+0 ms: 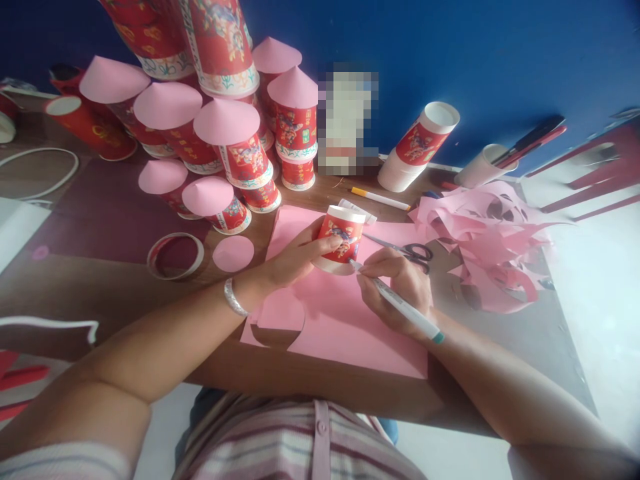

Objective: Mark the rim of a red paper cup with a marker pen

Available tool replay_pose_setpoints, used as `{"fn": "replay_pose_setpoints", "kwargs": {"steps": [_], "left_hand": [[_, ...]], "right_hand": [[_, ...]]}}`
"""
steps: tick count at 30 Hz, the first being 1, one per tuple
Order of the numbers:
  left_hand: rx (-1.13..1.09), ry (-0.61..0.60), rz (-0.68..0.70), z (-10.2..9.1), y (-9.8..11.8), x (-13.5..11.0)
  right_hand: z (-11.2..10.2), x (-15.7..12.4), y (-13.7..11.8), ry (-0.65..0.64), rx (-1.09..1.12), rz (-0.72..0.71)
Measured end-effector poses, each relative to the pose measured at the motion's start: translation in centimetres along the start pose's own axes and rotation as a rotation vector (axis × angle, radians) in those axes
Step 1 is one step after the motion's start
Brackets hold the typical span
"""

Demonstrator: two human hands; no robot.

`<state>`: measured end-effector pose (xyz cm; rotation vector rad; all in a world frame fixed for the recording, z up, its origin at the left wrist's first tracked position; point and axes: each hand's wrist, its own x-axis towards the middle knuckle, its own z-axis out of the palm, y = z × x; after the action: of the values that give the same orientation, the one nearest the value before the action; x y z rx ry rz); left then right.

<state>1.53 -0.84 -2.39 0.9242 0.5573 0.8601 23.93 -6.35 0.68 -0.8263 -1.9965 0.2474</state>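
My left hand (pixel 305 252) is wrapped round a red and white paper cup (pixel 344 233), its thumb across the printed front. In my right hand (pixel 397 283) is a white marker (pixel 407 309) with a green end, its tip at the cup's lower white band. Whether the tip touches the cup I cannot tell. Pink paper sheets (pixel 360 333) lie under both hands, with a round cutout gap at their near left. Black-handled scissors (pixel 417 252) rest on the paper just behind my right hand, partly hidden.
At the left stand several stacked red cups with pink paper cones (pixel 227 121). A pink paper disc (pixel 233 254) and a tape roll (pixel 175 256) lie before them. Pink scraps (pixel 495 247) heap at the right, near a pen cup (pixel 487 167). A yellow-capped marker (pixel 380 199) lies behind.
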Motion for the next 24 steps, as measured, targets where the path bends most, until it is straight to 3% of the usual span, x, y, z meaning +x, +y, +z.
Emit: {"fn": "replay_pose_setpoints", "kwargs": {"steps": [9, 18, 24], "left_hand": [[0.006, 0.014, 0.013, 0.19, -0.06, 0.05], [0.001, -0.007, 0.008, -0.04, -0.08, 0.07], [-0.025, -0.003, 0.005, 0.14, -0.02, 0.06]], "right_hand": [[0.11, -0.17, 0.18, -0.007, -0.097, -0.005], [-0.09, -0.17, 0.15, -0.032, -0.052, 0.009], [0.35, -0.21, 0.15, 0.071, -0.078, -0.004]]}}
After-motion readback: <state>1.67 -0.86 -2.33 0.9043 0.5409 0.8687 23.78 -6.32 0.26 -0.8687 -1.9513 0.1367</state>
